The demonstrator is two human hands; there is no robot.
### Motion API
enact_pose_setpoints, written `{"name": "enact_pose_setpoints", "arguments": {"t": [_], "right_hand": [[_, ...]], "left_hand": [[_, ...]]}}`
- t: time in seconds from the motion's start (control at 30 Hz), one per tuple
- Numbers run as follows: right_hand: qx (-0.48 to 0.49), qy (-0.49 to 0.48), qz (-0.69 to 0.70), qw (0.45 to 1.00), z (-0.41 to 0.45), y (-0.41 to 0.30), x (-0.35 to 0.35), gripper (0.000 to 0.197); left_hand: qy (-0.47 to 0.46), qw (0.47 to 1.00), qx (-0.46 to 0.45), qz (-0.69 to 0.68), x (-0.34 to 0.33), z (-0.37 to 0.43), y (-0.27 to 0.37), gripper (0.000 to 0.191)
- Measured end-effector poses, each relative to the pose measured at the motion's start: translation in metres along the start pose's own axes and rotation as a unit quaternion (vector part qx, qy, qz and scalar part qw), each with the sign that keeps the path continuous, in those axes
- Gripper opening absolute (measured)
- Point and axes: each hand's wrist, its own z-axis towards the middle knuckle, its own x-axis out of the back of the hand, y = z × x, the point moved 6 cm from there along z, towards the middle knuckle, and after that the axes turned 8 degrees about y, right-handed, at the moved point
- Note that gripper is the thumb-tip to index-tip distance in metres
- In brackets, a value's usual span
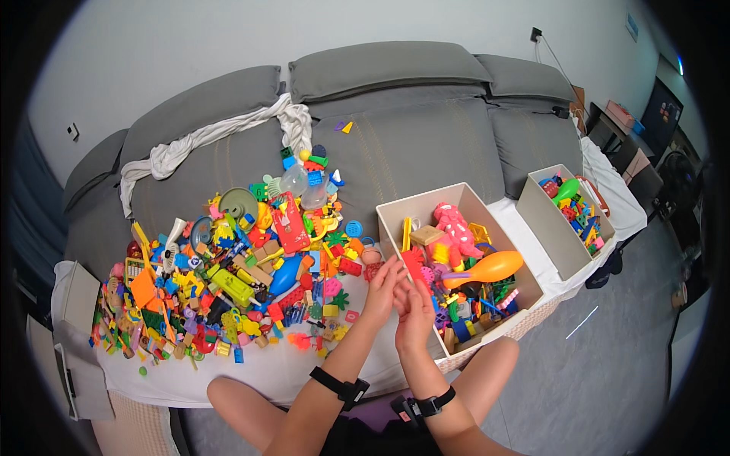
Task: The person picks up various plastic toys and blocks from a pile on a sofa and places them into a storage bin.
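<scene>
My left hand [385,292] and my right hand [415,318] are close together at the near left wall of a large off-white bin [487,342]. Both have their fingers loosely spread, and I see nothing held in either. Inside the bin, beyond the fingertips, a yellow block [440,252] is blurred as if moving. Around it lie a pink toy figure [456,228], an orange toy maraca or bowling pin [490,267], a wooden block [426,235] and a red plastic piece [415,269]. A big heap of mixed toys [239,285] spreads over the sofa to my left.
A smaller off-white bin [547,236] of bricks stands at the right on a white cloth. Another pale bin [80,296] is at the far left. Grey sofa cushions [388,71] line the back. Small purple and yellow pieces [347,127] lie on the seat.
</scene>
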Motion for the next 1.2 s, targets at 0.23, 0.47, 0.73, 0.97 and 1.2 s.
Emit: {"name": "enact_pose_setpoints", "arguments": {"t": [0.23,0.47,0.73,0.97,1.2], "right_hand": [[0.075,-0.194,-0.446,0.87,0.051,0.119,0.011,0.044],[0.299,-0.135,-0.738,0.589,0.112,0.164,-0.021,0.066],[0.301,-0.171,-0.772,0.533,0.102,0.186,-0.029,0.052],[0.328,-0.252,-0.701,0.581,0.042,0.164,-0.017,0.042],[0.274,-0.18,-0.584,0.743,0.004,0.099,-0.021,0.031]], "left_hand": [[0.158,0.92,-0.084,0.35,0.175,0.007,-0.02,0.025],[0.099,0.657,-0.181,0.725,0.178,0.046,0.019,0.044],[0.104,0.597,-0.065,0.793,0.195,0.07,-0.017,0.043],[0.036,0.695,-0.145,0.703,0.201,0.023,-0.016,0.038],[0.183,0.772,-0.266,0.547,0.191,-0.028,0.019,0.028]]}}
